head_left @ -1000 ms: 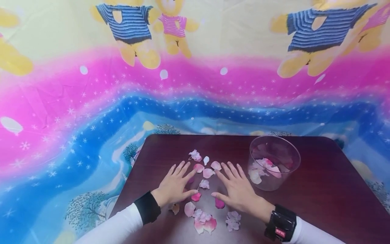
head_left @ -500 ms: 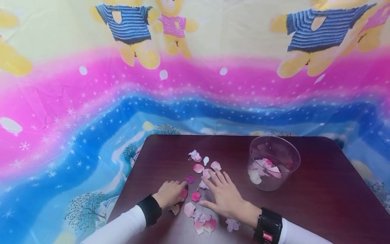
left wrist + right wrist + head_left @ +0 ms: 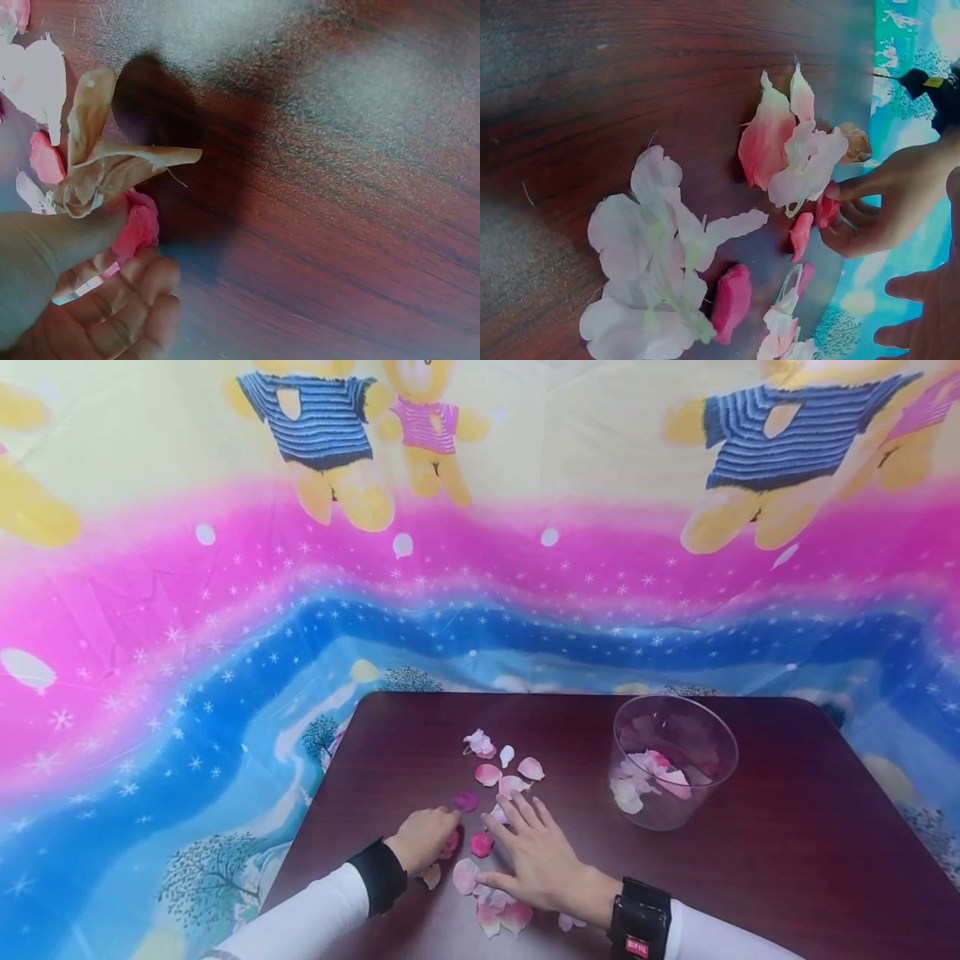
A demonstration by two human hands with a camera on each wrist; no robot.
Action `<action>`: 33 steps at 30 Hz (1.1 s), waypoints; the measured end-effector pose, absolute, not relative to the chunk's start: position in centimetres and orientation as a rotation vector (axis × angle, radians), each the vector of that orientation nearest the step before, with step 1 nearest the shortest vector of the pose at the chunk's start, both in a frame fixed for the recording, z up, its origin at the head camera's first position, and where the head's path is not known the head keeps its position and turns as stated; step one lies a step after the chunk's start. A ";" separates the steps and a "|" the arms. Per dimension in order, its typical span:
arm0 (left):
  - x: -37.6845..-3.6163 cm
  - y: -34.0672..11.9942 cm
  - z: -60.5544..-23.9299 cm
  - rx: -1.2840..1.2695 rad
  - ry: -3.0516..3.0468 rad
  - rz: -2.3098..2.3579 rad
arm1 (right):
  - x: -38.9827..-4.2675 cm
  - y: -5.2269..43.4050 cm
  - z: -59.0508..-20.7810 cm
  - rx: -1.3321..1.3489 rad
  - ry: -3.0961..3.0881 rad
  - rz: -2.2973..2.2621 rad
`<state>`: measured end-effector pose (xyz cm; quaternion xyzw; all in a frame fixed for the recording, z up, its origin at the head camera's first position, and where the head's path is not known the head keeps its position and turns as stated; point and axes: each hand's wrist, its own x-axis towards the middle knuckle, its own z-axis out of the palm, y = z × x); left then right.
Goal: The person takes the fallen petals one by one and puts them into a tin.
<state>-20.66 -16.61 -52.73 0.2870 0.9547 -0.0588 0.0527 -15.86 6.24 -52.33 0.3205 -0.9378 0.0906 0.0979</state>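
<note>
Working from the left side of the dark wooden table (image 3: 750, 877), the left hand (image 3: 423, 839) is curled, its thumb and fingers pinching a deep pink petal (image 3: 452, 843), and the left wrist view shows that red-pink petal (image 3: 135, 229) tucked under the thumb with a dry tan petal (image 3: 105, 169) just beside it. That light pinch looks like the first risk: these petals seem thin and limp, so one could slip from the fingertips or drag the tan one along with it. Next to it, the right hand (image 3: 536, 860) lies flat and spread, fingers straight, resting on the loose petals (image 3: 498, 906) at the near edge and holding none of them; a sweep of that palm could plausibly push petals off the near edge of the table or crease them. Another scatter of pale petals (image 3: 510, 768) lies farther back, near both hands. Further right and well apart from the hands stands the clear plastic cup (image 3: 675, 764) with some petals already inside; being light, it might tip if a wrist or sleeve knocks it.
</note>
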 end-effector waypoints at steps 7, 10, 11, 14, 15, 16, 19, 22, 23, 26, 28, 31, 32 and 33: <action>-20.9 -17.0 -53.1 0.911 2.880 -0.140 | -15.9 6.3 -52.2 0.952 -2.772 0.266; -20.8 -17.1 -53.2 0.923 2.876 -0.109 | -15.9 6.3 -52.1 0.952 -2.790 0.260; -20.7 -17.1 -53.3 0.925 2.877 -0.096 | -15.9 6.3 -52.1 0.952 -2.796 0.259; -20.7 -17.1 -53.3 0.927 2.883 -0.086 | -16.0 6.3 -52.0 0.945 -2.826 0.258; -20.7 -17.1 -53.2 0.930 2.887 -0.082 | -16.0 6.3 -52.0 0.940 -2.831 0.253; -20.7 -17.1 -53.1 0.934 2.892 -0.088 | -16.1 6.3 -51.9 0.933 -2.831 0.247; -21.0 -17.2 -52.5 0.948 2.930 -0.015 | -16.4 6.4 -51.6 0.913 -2.821 0.234; -21.5 -17.1 -51.7 0.987 3.010 0.103 | -16.8 6.5 -51.0 0.899 -2.795 0.221; -21.8 -17.1 -51.4 0.999 3.039 0.142 | -16.9 6.5 -50.7 0.898 -2.794 0.229; -22.5 -16.7 -50.2 1.033 3.117 0.163 | -17.5 6.7 -49.7 0.888 -2.794 0.246; -22.9 -16.5 -49.2 1.050 3.153 0.143 | -17.9 6.9 -49.0 0.874 -2.804 0.268; -23.2 -16.1 -47.5 1.091 3.185 0.151 | -18.7 7.2 -47.9 0.841 -2.797 0.294; -23.3 -15.9 -46.9 1.112 3.195 0.158 | -18.9 7.3 -47.5 0.830 -2.795 0.293; -23.3 -15.8 -46.3 1.135 3.207 0.158 | -19.1 7.4 -47.0 0.820 -2.789 0.298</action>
